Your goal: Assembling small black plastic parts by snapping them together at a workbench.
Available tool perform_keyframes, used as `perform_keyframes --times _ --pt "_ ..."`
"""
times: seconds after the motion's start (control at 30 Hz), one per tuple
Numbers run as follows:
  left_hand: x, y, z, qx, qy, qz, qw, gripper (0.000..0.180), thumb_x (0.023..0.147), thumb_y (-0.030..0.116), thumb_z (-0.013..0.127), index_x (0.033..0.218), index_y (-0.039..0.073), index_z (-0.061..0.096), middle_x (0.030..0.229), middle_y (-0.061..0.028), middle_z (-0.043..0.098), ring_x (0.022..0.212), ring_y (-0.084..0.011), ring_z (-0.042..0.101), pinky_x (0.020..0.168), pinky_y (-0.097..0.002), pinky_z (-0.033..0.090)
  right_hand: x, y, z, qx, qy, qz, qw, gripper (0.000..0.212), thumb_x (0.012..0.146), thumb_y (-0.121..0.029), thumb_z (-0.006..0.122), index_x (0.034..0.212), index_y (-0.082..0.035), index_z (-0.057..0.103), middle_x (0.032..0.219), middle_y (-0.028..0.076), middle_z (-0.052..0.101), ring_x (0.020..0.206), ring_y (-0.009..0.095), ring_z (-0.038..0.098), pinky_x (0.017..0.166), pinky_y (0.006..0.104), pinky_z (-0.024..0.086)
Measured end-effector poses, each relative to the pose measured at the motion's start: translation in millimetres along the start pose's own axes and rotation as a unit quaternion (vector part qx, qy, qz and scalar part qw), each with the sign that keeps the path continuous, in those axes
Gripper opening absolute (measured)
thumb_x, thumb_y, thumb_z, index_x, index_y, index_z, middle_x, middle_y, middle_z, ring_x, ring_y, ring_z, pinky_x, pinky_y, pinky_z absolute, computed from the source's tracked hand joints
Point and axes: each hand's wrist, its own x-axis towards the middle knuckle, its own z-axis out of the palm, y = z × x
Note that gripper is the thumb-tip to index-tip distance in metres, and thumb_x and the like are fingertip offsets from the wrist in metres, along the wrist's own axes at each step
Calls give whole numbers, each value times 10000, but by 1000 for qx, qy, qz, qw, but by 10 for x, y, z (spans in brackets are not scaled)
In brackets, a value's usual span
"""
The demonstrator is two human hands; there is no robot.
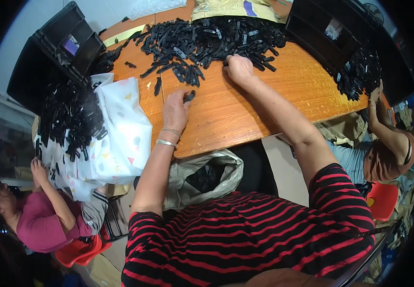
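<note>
A wide heap of small, elongated black plastic pieces [207, 40] spreads over the far side of the wooden table [216, 117]. My left hand [175, 111] hovers over the near left of the tabletop, its fingers closed on a black plastic piece [189, 96]. At the near edge of the heap, my right hand [239, 69] is curled, with a dark piece [225, 62] at its fingertips. What lies under its palm is hidden. Between my arms, below the table's edge, an open woven sack [233, 167] holds something black.
Black crates [68, 43] stand at the left and more crates [331, 31] at the right. A person [49, 210] handles black pieces on a white patterned sheet [125, 129]. Another person [389, 148] reaches into a heap on the right. A yellowish sack [238, 8] lies behind the main heap.
</note>
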Motion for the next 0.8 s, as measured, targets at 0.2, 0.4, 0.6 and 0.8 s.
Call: perform_keyframes --times 0.2,0.4,0.6,0.8 --pt "-211 138 -119 -48 -14 1 999 347 700 24 720 1025 45 602 914 -113 635 885 -299 584 774 -371 476 -221 -232 -138 23 -86 -14 996 236 753 -158 680 921 -7 611 903 217 645 863 379 632 750 461 506" --pt "-279 134 -107 -12 23 21 999 250 700 51 725 928 48 622 893 -104 609 877 -298 560 776 -376 456 -422 -361 -227 178 -186 78 963 299 791 -252 692 948 -6 628 830 194 668 817 335 646 719 424 498" --pt "-299 133 -102 -13 33 16 999 206 703 63 726 880 41 623 882 -100 601 864 -298 553 777 -376 449 -425 -308 -306 80 -122 -43 988 218 815 -229 647 918 -38 657 887 179 653 860 357 627 753 448 491" --pt "-287 152 -91 -22 27 8 999 184 707 40 712 862 37 613 868 -101 591 870 -301 549 774 -387 448 -399 -214 -162 61 -86 -304 947 200 810 -136 615 997 -67 636 914 148 564 894 355 585 742 428 489"
